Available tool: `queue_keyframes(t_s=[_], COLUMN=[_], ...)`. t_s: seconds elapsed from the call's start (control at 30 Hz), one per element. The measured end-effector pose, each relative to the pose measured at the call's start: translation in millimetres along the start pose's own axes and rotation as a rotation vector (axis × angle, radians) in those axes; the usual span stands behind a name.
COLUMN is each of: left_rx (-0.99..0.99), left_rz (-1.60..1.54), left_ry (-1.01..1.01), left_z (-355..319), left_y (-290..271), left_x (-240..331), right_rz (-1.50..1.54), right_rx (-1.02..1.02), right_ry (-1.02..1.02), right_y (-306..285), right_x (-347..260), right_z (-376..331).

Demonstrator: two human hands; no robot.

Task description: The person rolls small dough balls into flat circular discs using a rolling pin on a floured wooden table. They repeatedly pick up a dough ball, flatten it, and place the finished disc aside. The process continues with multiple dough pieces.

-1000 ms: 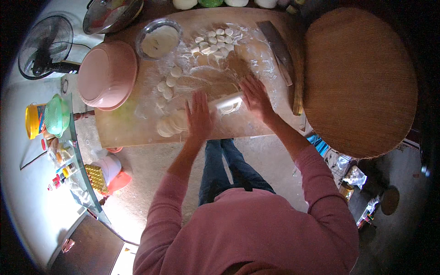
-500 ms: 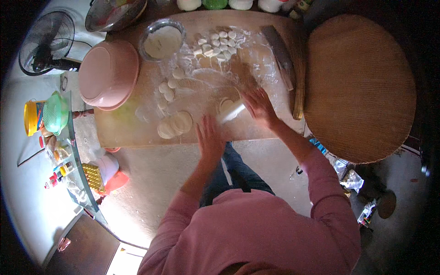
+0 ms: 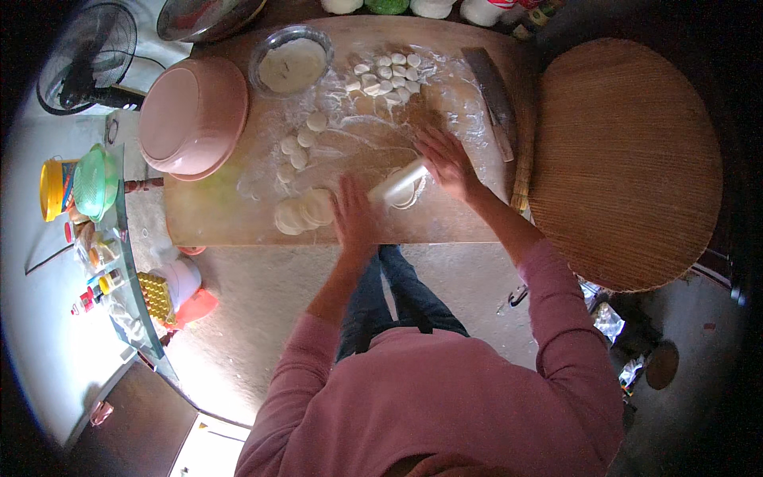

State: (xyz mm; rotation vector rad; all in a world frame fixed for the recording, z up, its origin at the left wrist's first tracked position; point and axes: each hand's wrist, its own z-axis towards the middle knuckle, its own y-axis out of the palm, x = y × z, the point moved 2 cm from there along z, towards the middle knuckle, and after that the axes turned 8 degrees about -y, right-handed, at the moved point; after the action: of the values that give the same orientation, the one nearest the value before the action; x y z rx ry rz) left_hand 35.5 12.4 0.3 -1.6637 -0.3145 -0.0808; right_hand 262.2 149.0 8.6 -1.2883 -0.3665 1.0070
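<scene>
The left hand [image 3: 355, 213] and right hand [image 3: 448, 165] lie flat, fingers outstretched, at opposite ends of the pin [image 3: 399, 182], seemingly to spread pressure over the disc [image 3: 405, 196] beneath it, with rounds [image 3: 292, 216] left of the pin, apparently clear of its travel.

No lettering I can read through this feed.
On the left, a yellow bucket [image 3: 50, 191] carries a dark blue patch; beyond the far edge of the counter [image 3: 457, 226], toward the right, a white jar [image 3: 479, 13] shows some red. Any print there is too small for me.
</scene>
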Motion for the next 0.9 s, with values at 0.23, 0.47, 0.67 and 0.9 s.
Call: queue_keyframes(t_s=[0.23,0.47,0.67,0.9], left_rx=[-0.002,-0.077,0.139,-0.013], left_rz=[-0.087,-0.165,-0.087,-0.122], left_ry=[-0.037,-0.079,-0.296,-0.371], left_z=[-27,-94,-35,-84], left_y=[-2,0,9,5], left_x=[17,48,26,61], right_rz=[0.021,0.041,0.087,0.059], right_rx=[-0.099,0.001,-0.008,0.004], right_ry=[0.039,-0.005,-0.143,-0.193], right_y=[9,-15,10,-1], right_x=[-9,-23,6,-18], right_z=[-21,-42,26,-5])
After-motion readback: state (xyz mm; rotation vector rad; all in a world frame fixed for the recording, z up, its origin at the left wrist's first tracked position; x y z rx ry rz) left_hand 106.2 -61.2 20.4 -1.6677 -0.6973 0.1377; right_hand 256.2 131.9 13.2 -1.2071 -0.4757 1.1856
